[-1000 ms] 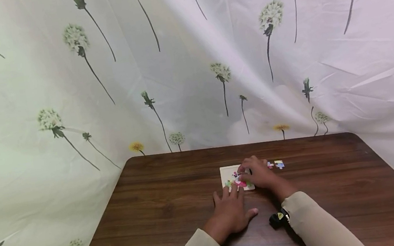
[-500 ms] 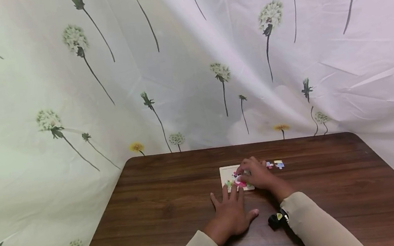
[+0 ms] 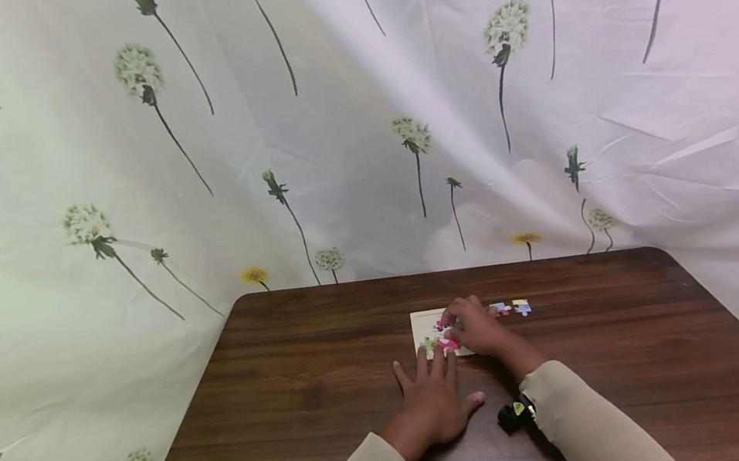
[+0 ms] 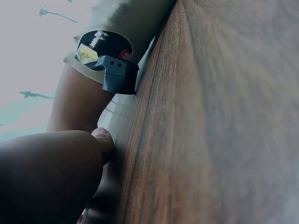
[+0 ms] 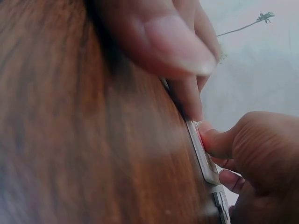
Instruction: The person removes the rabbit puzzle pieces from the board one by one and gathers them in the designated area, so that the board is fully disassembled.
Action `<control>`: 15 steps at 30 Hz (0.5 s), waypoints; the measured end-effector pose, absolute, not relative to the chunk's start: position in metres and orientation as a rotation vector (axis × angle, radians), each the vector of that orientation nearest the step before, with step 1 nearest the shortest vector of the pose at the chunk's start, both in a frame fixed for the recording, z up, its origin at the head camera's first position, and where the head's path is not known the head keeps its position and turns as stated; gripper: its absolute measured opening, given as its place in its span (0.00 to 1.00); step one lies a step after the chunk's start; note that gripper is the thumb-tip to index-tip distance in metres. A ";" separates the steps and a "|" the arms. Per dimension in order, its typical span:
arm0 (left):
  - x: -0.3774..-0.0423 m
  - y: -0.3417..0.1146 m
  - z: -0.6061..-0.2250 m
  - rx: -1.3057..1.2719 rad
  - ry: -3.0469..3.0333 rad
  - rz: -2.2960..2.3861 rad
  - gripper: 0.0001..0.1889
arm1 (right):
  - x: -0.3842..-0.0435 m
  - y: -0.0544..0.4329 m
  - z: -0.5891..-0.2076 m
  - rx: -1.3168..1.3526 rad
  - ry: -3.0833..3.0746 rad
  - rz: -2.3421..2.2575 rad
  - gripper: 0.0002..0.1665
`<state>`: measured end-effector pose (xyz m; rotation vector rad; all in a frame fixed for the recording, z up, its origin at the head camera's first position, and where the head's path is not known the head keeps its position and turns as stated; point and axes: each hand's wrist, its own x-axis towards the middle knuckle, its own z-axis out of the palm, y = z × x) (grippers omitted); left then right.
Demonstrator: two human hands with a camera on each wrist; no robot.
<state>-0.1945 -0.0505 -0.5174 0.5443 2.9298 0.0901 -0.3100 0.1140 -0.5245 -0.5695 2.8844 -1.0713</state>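
A pale, square puzzle board [image 3: 421,320] lies toward the back of the table, with pink, white and green jigsaw pieces in it. My right hand [image 3: 484,328] bends over its right part, thumb and index fingertip curved in on a pink-and-white puzzle piece [image 3: 451,343]. In the right wrist view, the right hand [image 5: 268,158] has a fingertip down on something pink above the board's edge [image 5: 202,158]. My left hand [image 3: 431,405] lies spread with straight fingers, their tips at the board's near edge. Its thumb [image 5: 173,42] looms large in the right wrist view.
Just right of the board, beside my right hand, lie a pink-and-blue puzzle piece [image 3: 500,309] and a yellow-and-blue one [image 3: 522,308]. The dark wooden table [image 3: 307,394] ends at a white cloth [image 3: 366,207] printed with dandelions.
My right hand shifts slightly left over the board, so more of the loose pink-and-blue piece shows. My left hand stays at the near edge, its outer finger spreading a little.
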 end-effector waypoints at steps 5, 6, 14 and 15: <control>-0.194 -0.051 -0.517 0.554 2.930 0.090 0.48 | -0.310 0.113 -0.524 -0.545 2.873 -1.081 0.04; -0.194 -0.051 -0.517 0.557 2.932 0.090 0.48 | -0.310 0.113 -0.525 -0.545 2.876 -1.078 0.03; -0.193 -0.052 -0.515 0.553 2.926 0.113 0.48 | -0.308 0.112 -0.524 -0.521 2.916 -1.046 0.05; -0.193 -0.052 -0.515 0.549 2.924 0.109 0.48 | -0.308 0.111 -0.523 -0.514 2.917 -1.046 0.05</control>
